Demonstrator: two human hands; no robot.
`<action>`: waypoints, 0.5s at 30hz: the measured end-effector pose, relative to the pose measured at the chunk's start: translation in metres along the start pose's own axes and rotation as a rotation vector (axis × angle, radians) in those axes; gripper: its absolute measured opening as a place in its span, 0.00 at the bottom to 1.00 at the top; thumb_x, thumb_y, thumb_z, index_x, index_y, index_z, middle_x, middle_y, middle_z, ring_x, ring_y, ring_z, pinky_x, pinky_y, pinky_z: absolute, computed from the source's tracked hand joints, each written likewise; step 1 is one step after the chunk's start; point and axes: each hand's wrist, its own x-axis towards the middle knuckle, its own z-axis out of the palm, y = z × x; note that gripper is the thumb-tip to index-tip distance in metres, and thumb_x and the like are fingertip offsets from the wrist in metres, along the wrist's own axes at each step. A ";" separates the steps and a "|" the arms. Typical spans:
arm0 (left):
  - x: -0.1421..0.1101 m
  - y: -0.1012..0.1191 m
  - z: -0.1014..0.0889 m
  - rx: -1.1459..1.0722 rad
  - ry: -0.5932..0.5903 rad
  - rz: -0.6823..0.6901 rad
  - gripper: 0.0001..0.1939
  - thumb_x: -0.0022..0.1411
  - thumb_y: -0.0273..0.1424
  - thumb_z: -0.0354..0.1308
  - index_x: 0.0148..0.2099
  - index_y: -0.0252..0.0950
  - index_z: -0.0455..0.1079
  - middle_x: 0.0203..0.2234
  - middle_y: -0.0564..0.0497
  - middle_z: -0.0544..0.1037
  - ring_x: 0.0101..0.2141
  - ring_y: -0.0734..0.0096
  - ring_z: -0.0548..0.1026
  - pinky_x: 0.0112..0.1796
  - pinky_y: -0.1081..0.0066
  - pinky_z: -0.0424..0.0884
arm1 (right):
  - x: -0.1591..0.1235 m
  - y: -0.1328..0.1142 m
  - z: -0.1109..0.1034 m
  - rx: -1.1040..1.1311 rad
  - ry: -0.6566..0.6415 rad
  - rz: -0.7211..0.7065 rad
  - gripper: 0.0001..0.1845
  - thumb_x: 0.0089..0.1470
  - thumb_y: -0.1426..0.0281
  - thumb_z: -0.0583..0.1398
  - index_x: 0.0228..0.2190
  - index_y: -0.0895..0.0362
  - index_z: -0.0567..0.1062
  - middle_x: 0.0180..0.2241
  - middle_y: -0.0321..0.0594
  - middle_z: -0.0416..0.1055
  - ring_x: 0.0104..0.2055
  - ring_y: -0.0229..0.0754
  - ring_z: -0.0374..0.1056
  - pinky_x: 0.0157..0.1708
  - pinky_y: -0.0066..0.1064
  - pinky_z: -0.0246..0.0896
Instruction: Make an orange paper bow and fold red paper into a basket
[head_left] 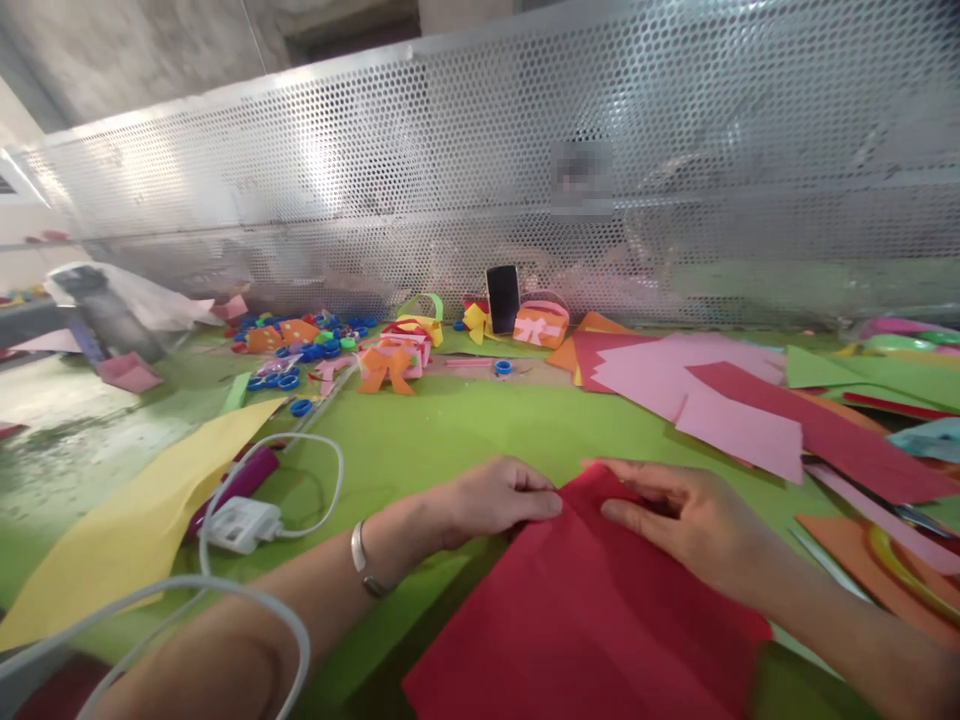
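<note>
A large red sheet of paper (577,620) slants over the green tabletop near me, its far corner between my hands. My left hand (504,497) pinches its upper left edge between thumb and fingers. On the other side of that corner, my right hand (675,515) grips the paper, thumb on top and fingers behind it. A silver bracelet (361,562) circles my left wrist. The fingers on the paper's underside are hidden.
Pink sheets (675,375) and a red strip (817,430) lie at right. A yellow sheet (142,520), white charger (244,524) and looping cable (341,470) are at left. Behind are paper bags (541,322), a phone (503,298), scissors (279,380) and a perforated metal panel (465,150).
</note>
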 end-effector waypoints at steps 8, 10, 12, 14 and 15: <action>0.002 -0.002 -0.002 -0.209 0.020 -0.032 0.15 0.49 0.39 0.60 0.21 0.35 0.63 0.13 0.61 0.61 0.15 0.83 0.53 0.20 0.73 0.46 | 0.000 0.008 -0.010 -0.254 -0.095 -0.523 0.18 0.60 0.70 0.51 0.45 0.45 0.77 0.29 0.38 0.76 0.28 0.37 0.71 0.26 0.26 0.65; 0.002 -0.004 -0.002 -0.226 0.015 -0.040 0.14 0.49 0.39 0.60 0.22 0.34 0.64 0.14 0.60 0.62 0.16 0.83 0.53 0.20 0.73 0.46 | 0.001 0.007 -0.010 -0.281 -0.087 -0.542 0.18 0.60 0.71 0.52 0.44 0.45 0.78 0.25 0.38 0.72 0.24 0.34 0.68 0.23 0.24 0.62; 0.003 -0.006 -0.002 -0.240 0.010 -0.049 0.14 0.49 0.40 0.60 0.23 0.34 0.66 0.15 0.60 0.63 0.16 0.82 0.55 0.21 0.74 0.48 | 0.002 0.006 -0.010 -0.291 -0.098 -0.533 0.18 0.60 0.70 0.51 0.44 0.46 0.78 0.24 0.37 0.70 0.23 0.34 0.67 0.22 0.23 0.60; 0.003 -0.006 -0.002 -0.251 0.003 -0.058 0.15 0.48 0.41 0.61 0.24 0.34 0.67 0.15 0.60 0.64 0.16 0.82 0.56 0.21 0.74 0.48 | 0.001 0.006 -0.009 -0.295 -0.109 -0.532 0.18 0.61 0.68 0.51 0.43 0.45 0.78 0.24 0.37 0.70 0.23 0.34 0.66 0.22 0.23 0.60; 0.003 -0.006 -0.002 -0.255 0.000 -0.062 0.15 0.48 0.41 0.61 0.25 0.34 0.67 0.15 0.60 0.65 0.16 0.82 0.56 0.21 0.74 0.49 | 0.001 0.006 -0.009 -0.297 -0.109 -0.541 0.18 0.61 0.68 0.51 0.43 0.45 0.78 0.24 0.37 0.70 0.23 0.33 0.66 0.22 0.23 0.60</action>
